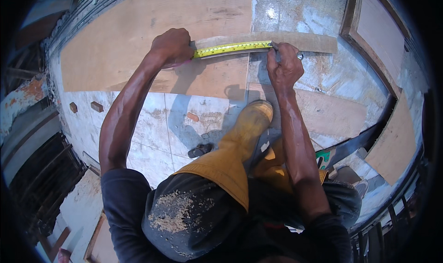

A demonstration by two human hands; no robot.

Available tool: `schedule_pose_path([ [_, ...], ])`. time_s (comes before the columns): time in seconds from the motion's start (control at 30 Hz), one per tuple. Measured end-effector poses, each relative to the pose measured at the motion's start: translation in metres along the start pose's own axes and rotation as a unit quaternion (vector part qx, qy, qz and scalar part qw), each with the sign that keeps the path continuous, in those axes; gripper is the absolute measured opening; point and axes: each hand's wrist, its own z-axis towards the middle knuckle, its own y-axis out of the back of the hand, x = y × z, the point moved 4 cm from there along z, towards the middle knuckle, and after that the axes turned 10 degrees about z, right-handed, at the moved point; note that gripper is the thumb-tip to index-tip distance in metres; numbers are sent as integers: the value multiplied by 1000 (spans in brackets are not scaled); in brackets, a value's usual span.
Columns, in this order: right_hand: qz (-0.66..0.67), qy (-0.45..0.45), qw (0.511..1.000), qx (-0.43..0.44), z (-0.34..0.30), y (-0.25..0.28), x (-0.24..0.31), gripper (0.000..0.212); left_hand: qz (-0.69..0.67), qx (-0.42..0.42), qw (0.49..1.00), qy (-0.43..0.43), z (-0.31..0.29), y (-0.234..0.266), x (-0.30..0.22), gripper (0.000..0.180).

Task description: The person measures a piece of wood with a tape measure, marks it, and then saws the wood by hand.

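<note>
A yellow tape measure blade (233, 47) is drawn out along a narrow wooden strip (318, 43), between my two hands. My left hand (173, 46) is closed round the tape measure's near-hidden case; only a bit of pink shows below the fingers. At the blade's other end, my right hand (287, 67) is closed, thumb and finger pinching the tip; a small dark bit there is too small to name. The strip lies partly across a large plywood sheet (152, 18) and sticks out past its right edge.
My yellow boot (240, 134) stands just below the sheet. A saw with a green handle (325, 158) lies by my right forearm. Wooden frames (364, 41) and a board piece (394, 143) are at the right. Small wood blocks (97, 106) lie on the left floor.
</note>
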Motion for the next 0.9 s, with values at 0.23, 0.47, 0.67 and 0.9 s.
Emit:
schedule_pose_path([
  [0.23, 4, 8, 1000, -11, -3, 2, 0, 18, 0, -23, 1000, 5, 2, 1, 1, 23],
  [0.47, -3, -11, 1000, -19, 1, -1, -6, 20, -44, 25, 999, -21, 8, -9, 2, 26],
  [0.67, 3, 2, 1000, -21, 3, 1, -7, 15, -25, 29, 999, -26, 11, -3, 0, 26],
  [0.9, -4, -27, 1000, 2, 0, 4, -7, 15, -13, 5, 1000, -27, 8, 0, -5, 24],
])
